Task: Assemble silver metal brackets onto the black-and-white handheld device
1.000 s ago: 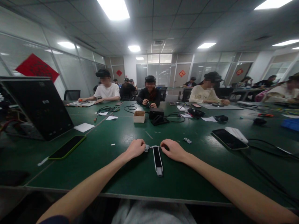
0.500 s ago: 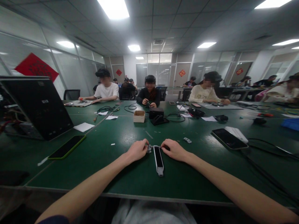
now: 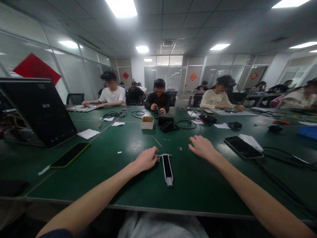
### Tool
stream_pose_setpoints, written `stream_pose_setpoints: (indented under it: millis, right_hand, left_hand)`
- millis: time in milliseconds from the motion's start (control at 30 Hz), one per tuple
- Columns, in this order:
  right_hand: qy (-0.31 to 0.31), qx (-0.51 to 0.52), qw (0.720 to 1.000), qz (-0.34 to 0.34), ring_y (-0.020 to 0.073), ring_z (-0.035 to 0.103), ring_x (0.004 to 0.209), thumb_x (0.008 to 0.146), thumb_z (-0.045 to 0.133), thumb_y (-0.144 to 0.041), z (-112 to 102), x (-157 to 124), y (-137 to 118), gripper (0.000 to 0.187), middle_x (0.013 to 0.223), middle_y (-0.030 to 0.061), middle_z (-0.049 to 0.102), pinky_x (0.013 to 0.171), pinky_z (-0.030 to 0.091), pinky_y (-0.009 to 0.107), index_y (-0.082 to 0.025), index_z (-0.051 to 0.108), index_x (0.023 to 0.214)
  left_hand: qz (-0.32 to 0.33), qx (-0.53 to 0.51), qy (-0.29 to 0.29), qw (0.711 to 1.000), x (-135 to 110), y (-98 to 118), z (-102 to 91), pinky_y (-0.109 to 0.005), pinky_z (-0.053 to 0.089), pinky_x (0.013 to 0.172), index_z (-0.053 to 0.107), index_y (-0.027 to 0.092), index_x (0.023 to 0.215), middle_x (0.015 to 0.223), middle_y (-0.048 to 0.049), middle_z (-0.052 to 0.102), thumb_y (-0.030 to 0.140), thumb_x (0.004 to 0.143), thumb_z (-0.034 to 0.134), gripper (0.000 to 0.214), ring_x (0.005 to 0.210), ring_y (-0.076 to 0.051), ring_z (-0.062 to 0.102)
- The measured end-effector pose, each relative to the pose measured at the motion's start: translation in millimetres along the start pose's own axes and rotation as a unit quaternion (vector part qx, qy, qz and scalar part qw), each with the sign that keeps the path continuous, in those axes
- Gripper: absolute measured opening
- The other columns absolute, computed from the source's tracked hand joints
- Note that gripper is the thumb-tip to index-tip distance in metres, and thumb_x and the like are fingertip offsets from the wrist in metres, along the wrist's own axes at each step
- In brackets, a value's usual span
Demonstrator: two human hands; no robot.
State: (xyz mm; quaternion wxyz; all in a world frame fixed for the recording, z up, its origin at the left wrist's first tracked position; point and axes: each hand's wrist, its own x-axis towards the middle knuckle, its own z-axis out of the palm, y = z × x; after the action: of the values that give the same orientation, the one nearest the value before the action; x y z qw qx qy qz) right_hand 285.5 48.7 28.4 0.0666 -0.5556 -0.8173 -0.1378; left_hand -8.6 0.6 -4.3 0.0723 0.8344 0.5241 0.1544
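The slim pen-like device (image 3: 167,167), white-edged with a long dark screen, lies on the green table in front of me. A thin crosspiece (image 3: 165,154) sits at its far end. My left hand (image 3: 146,159) is closed beside that end, its fingertips on a small grey piece (image 3: 158,159) that they partly hide. To the right, my right hand (image 3: 202,147) rests low over the table, apart from the device. Its fingers are spread and slightly bent, with nothing visible in them. Small shiny bits (image 3: 180,148) lie left of its fingertips.
A green-edged phone (image 3: 70,155) and a black computer case (image 3: 42,112) are at left. Ahead stand a small open box (image 3: 147,123) and a black box (image 3: 165,119). Another phone (image 3: 244,147) and cables lie at right. Several people sit across the table.
My right hand has left the device's far end and moved right and forward, covering where a small grey piece lay. My left hand has stayed almost in place.
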Motion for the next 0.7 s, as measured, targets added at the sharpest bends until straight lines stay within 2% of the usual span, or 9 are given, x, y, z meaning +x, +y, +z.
stream_pose_setpoints:
  millis: [67, 167, 367, 433, 500, 600, 700]
  right_hand:
    - [-0.061, -0.020, 0.997, 0.044, 0.0305, 0.061, 0.096, 0.089, 0.048, -0.027, 2.9, -0.4, 12.6, 0.025, 0.103, 0.0192, 0.064, 0.074, 0.047, 0.037, -0.011, 0.063, 0.102]
    - [-0.134, -0.008, 0.988, 0.073, 0.0303, 0.064, 0.094, 0.088, 0.045, -0.021, 7.7, -1.2, 20.4, 0.025, 0.102, 0.0195, 0.066, 0.070, 0.047, 0.035, -0.012, 0.064, 0.102]
    - [-0.142, 0.009, 0.985, 0.095, 0.0315, 0.065, 0.092, 0.084, 0.047, -0.016, 6.5, -0.7, 14.7, 0.023, 0.102, 0.0204, 0.066, 0.068, 0.047, 0.036, -0.012, 0.065, 0.098]
    - [-0.109, 0.019, 0.990, 0.093, 0.0309, 0.064, 0.091, 0.085, 0.047, -0.018, 3.9, -0.1, 12.6, 0.020, 0.099, 0.0197, 0.065, 0.067, 0.047, 0.035, -0.011, 0.064, 0.094]
    - [-0.036, 0.041, 0.996, 0.073, 0.0285, 0.062, 0.089, 0.087, 0.047, -0.020, 1.4, 0.2, 8.3, 0.018, 0.097, 0.0172, 0.064, 0.068, 0.047, 0.034, -0.012, 0.063, 0.091]
    - [0.075, 0.110, 0.991, -0.005, 0.0227, 0.059, 0.085, 0.088, 0.047, -0.020, -1.3, -1.7, -7.9, 0.014, 0.091, 0.0119, 0.063, 0.073, 0.047, 0.032, -0.014, 0.060, 0.089]
    - [0.118, 0.179, 0.973, -0.086, 0.0199, 0.058, 0.082, 0.087, 0.049, -0.016, -2.7, -7.1, -35.0, 0.010, 0.088, 0.0091, 0.061, 0.075, 0.047, 0.030, -0.016, 0.059, 0.087]
  left_hand:
    - [0.000, -0.001, -0.001, 1.000, 0.4, 0.0, 0.7, -0.032, 0.045, 0.072, 0.051, 0.017, 0.109, 0.092, -0.0084, 0.066, 0.023, 0.091, 0.043, 0.021, 0.084, -0.022, 0.062]
    - [-0.004, -0.010, 0.001, 1.000, 1.0, 1.3, 0.7, -0.032, 0.044, 0.070, 0.053, 0.017, 0.105, 0.090, -0.0074, 0.065, 0.023, 0.090, 0.044, 0.018, 0.080, -0.022, 0.062]
    - [0.009, -0.006, 0.000, 1.000, 1.1, 2.9, 0.2, -0.030, 0.044, 0.073, 0.059, 0.018, 0.095, 0.093, -0.0072, 0.063, 0.019, 0.088, 0.044, 0.016, 0.084, -0.021, 0.061]
    - [0.015, -0.006, 0.001, 1.000, 0.9, 3.3, 0.3, -0.030, 0.044, 0.073, 0.059, 0.018, 0.095, 0.094, -0.0067, 0.062, 0.019, 0.087, 0.046, 0.016, 0.083, -0.020, 0.060]
    - [0.023, -0.011, 0.004, 1.000, 0.9, 3.7, 0.6, -0.029, 0.044, 0.071, 0.060, 0.018, 0.095, 0.093, -0.0062, 0.062, 0.021, 0.087, 0.047, 0.015, 0.081, -0.019, 0.060]
    - [0.027, -0.018, 0.008, 0.999, 1.5, 4.3, 1.3, -0.029, 0.044, 0.070, 0.060, 0.018, 0.094, 0.091, -0.0058, 0.062, 0.024, 0.087, 0.048, 0.015, 0.080, -0.019, 0.059]
    - [0.021, -0.010, 0.007, 1.000, 2.3, 5.4, 1.7, -0.029, 0.044, 0.071, 0.060, 0.018, 0.093, 0.089, -0.0057, 0.061, 0.023, 0.087, 0.048, 0.014, 0.080, -0.019, 0.058]
